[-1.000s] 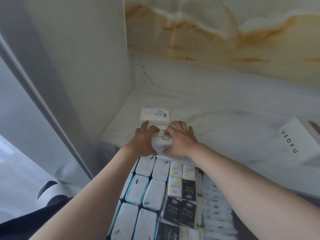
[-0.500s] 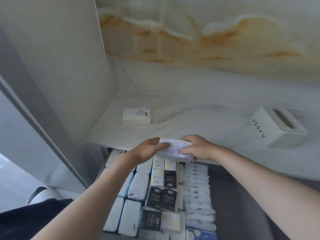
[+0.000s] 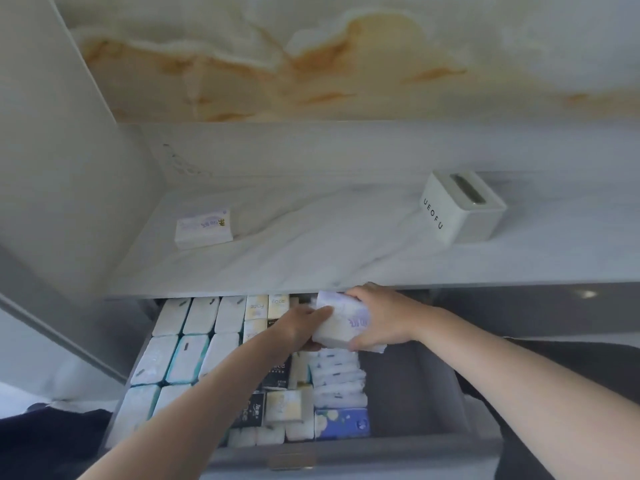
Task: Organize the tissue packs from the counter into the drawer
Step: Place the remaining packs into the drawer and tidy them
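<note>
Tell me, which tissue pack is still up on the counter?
The white pack with purple print, lying alone on the marble counter near the left wall. Another pack is held by both hands over the drawer; the rest sit inside it.

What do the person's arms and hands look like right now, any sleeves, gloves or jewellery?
Both forearms are bare up to the frame edge, with no sleeves in view. The left hand and right hand wear no gloves, and no rings, watch or bracelet show.

Head view, down over drawer
</note>
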